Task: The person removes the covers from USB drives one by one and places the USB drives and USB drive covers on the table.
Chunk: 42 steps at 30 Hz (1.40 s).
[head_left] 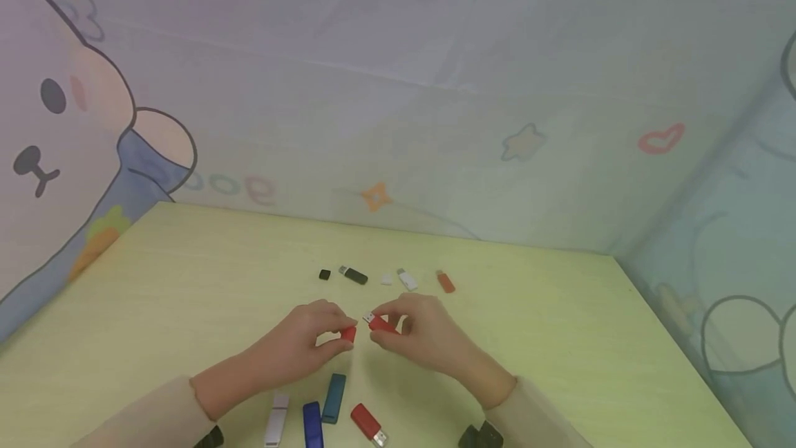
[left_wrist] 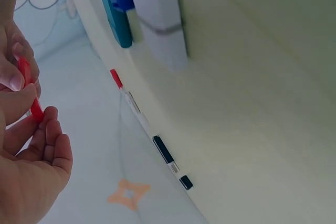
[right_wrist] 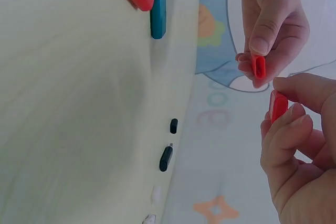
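Above the middle of the table, my left hand pinches a small red cap between thumb and fingers. My right hand holds a red USB flash drive, its bare metal plug pointing left at the cap. A small gap parts the two pieces. In the right wrist view, the cap shows its hollow end, and the drive sits between thumb and fingers. The left wrist view has both hands at its left edge, where the red pieces overlap.
Behind the hands lie a black cap, a black flash drive, a white cap, a white drive and an orange-red drive. Nearer are white, blue and teal sticks, plus a red drive.
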Motion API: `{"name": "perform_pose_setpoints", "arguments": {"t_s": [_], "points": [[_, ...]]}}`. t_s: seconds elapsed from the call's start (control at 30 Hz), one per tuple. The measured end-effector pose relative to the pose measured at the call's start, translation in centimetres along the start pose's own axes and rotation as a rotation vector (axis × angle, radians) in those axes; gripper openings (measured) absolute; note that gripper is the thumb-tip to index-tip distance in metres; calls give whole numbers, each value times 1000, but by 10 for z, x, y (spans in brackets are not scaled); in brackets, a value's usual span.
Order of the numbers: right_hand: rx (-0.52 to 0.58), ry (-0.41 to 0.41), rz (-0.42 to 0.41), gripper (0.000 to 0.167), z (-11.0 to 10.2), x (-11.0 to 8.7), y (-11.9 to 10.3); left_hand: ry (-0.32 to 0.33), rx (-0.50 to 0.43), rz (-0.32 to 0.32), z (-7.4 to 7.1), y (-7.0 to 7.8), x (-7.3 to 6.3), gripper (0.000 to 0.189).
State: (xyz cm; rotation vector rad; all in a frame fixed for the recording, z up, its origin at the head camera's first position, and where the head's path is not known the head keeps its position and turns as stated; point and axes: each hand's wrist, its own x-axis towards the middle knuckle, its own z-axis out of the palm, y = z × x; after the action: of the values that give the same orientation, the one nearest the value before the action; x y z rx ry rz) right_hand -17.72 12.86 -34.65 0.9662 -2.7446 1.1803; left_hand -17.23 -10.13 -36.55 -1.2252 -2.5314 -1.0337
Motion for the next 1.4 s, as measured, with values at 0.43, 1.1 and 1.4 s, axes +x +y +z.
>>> {"name": "perform_pose_setpoints", "arguments": {"t_s": [0.43,1.1,1.4], "points": [[-61,48,120,25,1,29,6,59,88,-90,-6,-18,10,19],[18,72,264,32,20,66,28,116,85,-235,-9,-52,15,14],[119,65,319,31,32,76,36,112,84,-272,-8,-64,19,12]]}}
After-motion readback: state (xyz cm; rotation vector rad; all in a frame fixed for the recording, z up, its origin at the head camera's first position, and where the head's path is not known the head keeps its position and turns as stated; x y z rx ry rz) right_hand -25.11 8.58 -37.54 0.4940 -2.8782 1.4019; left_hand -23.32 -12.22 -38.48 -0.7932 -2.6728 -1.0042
